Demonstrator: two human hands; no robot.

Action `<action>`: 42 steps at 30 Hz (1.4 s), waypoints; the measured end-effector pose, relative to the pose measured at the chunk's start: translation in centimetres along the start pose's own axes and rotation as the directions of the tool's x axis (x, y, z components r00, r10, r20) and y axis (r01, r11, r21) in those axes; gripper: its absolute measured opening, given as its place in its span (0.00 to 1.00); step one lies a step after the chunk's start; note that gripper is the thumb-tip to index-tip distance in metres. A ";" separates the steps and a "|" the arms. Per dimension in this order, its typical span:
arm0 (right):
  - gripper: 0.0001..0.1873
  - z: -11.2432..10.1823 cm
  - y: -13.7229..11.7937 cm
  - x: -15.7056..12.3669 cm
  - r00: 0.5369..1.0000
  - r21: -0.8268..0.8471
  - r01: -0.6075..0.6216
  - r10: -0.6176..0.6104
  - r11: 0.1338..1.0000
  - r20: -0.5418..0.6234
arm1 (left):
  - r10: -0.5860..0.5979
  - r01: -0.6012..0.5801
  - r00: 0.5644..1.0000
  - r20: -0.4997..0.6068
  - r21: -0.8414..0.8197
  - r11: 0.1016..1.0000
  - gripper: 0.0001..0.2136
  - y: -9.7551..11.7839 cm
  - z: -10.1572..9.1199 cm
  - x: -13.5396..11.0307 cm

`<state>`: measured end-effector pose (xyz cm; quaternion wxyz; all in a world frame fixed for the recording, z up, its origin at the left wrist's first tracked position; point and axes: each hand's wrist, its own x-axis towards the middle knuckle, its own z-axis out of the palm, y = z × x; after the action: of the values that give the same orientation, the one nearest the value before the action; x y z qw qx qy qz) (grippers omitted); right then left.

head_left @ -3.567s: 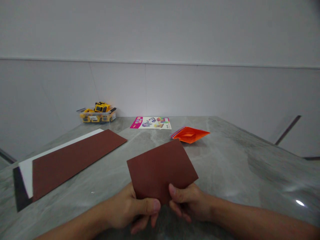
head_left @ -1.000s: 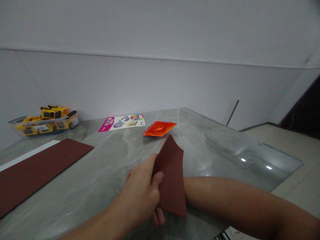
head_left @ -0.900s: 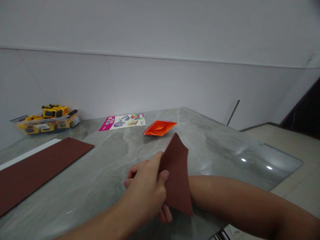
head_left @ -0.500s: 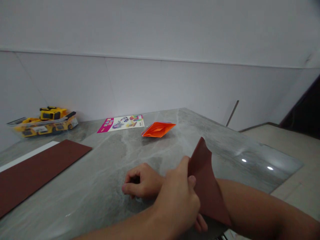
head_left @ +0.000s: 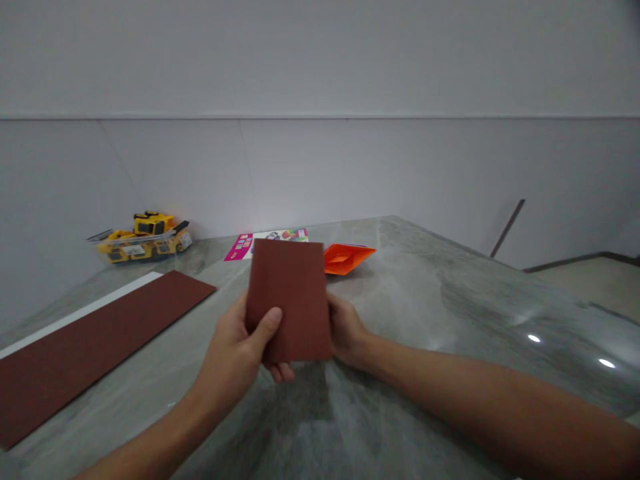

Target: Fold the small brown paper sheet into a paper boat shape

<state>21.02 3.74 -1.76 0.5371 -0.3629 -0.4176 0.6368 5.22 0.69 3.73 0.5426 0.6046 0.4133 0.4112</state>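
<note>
My left hand [head_left: 243, 340] grips a rectangular piece of brown paper [head_left: 290, 293], its thumb across the front and fingertips showing below the bottom edge. The paper is held up above the grey table, its broad face towards me. Close against its right edge is my right hand [head_left: 347, 333]; the fingers are hidden behind the paper, so I cannot tell whether they grip it. Just beyond, a folded orange paper piece [head_left: 350, 259] sits on the table, partly covered by the brown paper.
A long brown sheet [head_left: 105, 347] lies at the left, with a white sheet [head_left: 115, 300] showing along its far edge. A clear tray [head_left: 135, 247] of yellow toy vehicles [head_left: 155, 223] stands at the back left. A pink-and-white printed booklet [head_left: 243, 245] lies near the wall [head_left: 320, 173].
The brown paper, earlier bent and upright over my right forearm, now faces me squarely. My left hand has moved left with it, and my right hand has drawn back to its right edge.
</note>
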 end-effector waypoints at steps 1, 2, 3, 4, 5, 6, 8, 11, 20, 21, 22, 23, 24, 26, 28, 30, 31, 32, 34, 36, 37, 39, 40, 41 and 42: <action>0.27 -0.4 -0.2 0.2 0.998 0.039 -0.036 0.033 0.999 0.057 | -0.012 0.012 0.995 -0.096 -0.002 1.000 0.24 -0.8 -1.7 0.1; 0.28 -0.6 -0.3 0.4 0.995 0.042 -0.041 0.037 0.998 0.094 | -0.028 0.028 0.986 -0.164 -0.004 1.000 0.23 -1.7 -3.1 0.2; 0.27 -0.8 -0.4 0.5 0.993 0.011 -0.029 0.027 1.000 0.119 | -0.049 0.048 0.983 -0.178 -0.011 0.999 0.23 -2.6 -4.1 0.2; 0.26 -0.8 -0.3 0.5 0.990 -0.041 -0.005 0.011 0.999 0.138 | -0.073 0.071 0.988 -0.136 -0.021 0.997 0.23 -3.3 -4.8 0.2; 0.25 -0.7 -0.1 0.5 0.989 -0.112 0.026 -0.009 0.993 0.150 | -0.094 0.091 0.993 -0.073 -0.037 0.995 0.24 -3.9 -5.2 0.2; 0.23 -0.5 0.2 0.4 0.987 -0.180 0.047 -0.018 0.983 0.160 | -0.107 0.105 0.994 -0.029 -0.059 0.993 0.25 -4.4 -5.3 0.3; 0.23 -0.1 0.7 0.0 0.988 -0.264 0.053 -0.012 0.963 0.156 | -0.117 0.119 0.993 0.023 -0.121 0.986 0.27 -4.7 -4.9 0.4; 0.24 0.3 1.1 -0.5 0.989 -0.271 0.036 0.004 0.962 0.146 | -0.140 0.141 0.990 0.018 -0.203 0.969 0.27 -4.7 -4.3 0.6; 0.22 0.2 0.7 -1.8 0.968 -0.458 0.169 -0.060 0.872 0.243 | -0.116 0.108 0.985 -0.130 -0.066 0.992 0.18 -4.9 -5.7 1.0; 0.21 0.3 0.7 -2.0 0.967 -0.469 0.171 -0.056 0.867 0.248 | -0.113 0.103 0.982 -0.153 -0.074 0.992 0.17 -4.9 -5.8 1.0; 0.21 0.4 0.7 -2.1 0.967 -0.475 0.166 -0.048 0.864 0.252 | -0.126 0.110 0.979 -0.163 -0.102 0.989 0.17 -4.9 -5.8 1.0; 0.21 0.5 0.7 -2.2 0.966 -0.479 0.160 -0.037 0.863 0.256 | -0.150 0.127 0.975 -0.162 -0.145 0.981 0.16 -4.9 -5.7 0.9; 0.22 0.6 0.8 -2.3 0.965 -0.482 0.155 -0.027 0.863 0.262 | -0.183 0.151 0.971 -0.151 -0.196 0.969 0.15 -4.8 -5.6 0.9; 0.22 0.6 1.0 -2.3 0.960 -0.481 0.152 -0.014 0.864 0.279 | -0.248 0.202 0.961 -0.120 -0.307 0.930 0.11 -4.6 -5.4 0.9; 0.22 0.6 1.2 -2.2 0.956 -0.474 0.155 -0.010 0.867 0.294 | -0.296 0.231 0.949 -0.108 -0.401 0.887 0.07 -4.2 -5.2 0.8; 0.23 0.6 1.2 -2.1 0.951 -0.448 0.154 -0.009 0.881 0.309 | -0.332 0.249 0.937 -0.108 -0.462 0.852 0.07 -3.8 -5.1 0.7; 0.24 0.6 1.1 -2.1 0.948 -0.431 0.150 -0.006 0.890 0.317 | -0.346 0.256 0.932 -0.108 -0.480 0.839 0.08 -3.6 -5.1 0.7; 0.24 0.6 1.0 -2.1 0.946 -0.417 0.147 -0.004 0.897 0.325 | -0.355 0.262 0.929 -0.103 -0.492 0.830 0.08 -3.5 -5.1 0.6; 0.24 0.7 0.8 -2.1 0.946 -0.405 0.146 -0.007 0.902 0.325 | -0.358 0.268 0.930 -0.088 -0.503 0.821 0.09 -3.2 -5.1 0.5; 0.24 0.8 0.6 -2.3 0.953 -0.418 0.156 -0.025 0.895 0.303 | -0.346 0.262 0.935 -0.081 -0.500 0.825 0.09 -3.1 -5.2 0.5; 0.24 0.8 0.7 -2.3 0.957 -0.423 0.159 -0.035 0.892 0.288 | -0.339 0.260 0.938 -0.074 -0.496 0.828 0.09 -3.0 -5.2 0.5; 0.24 0.8 0.8 -2.4 0.964 -0.428 0.152 -0.038 0.891 0.264 | -0.329 0.267 0.943 -0.045 -0.488 0.831 0.09 -3.0 -5.3 0.5; 0.24 0.9 1.0 -2.4 0.967 -0.431 0.142 -0.031 0.891 0.254 | -0.327 0.274 0.945 -0.026 -0.486 0.830 0.09 -3.1 -5.3 0.4; 0.24 0.9 1.1 -2.4 0.969 -0.436 0.129 -0.020 0.891 0.245 | -0.328 0.283 0.945 -0.009 -0.484 0.828 0.09 -3.1 -5.3 0.4; 0.25 0.9 1.2 -2.4 0.971 -0.444 0.116 -0.007 0.889 0.239 | -0.332 0.291 0.943 -0.001 -0.483 0.826 0.09 -3.2 -5.2 0.4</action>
<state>20.14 1.12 -2.48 0.4052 -0.3886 -0.6256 0.5418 0.22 2.93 0.95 0.7162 0.3588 0.4150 0.4313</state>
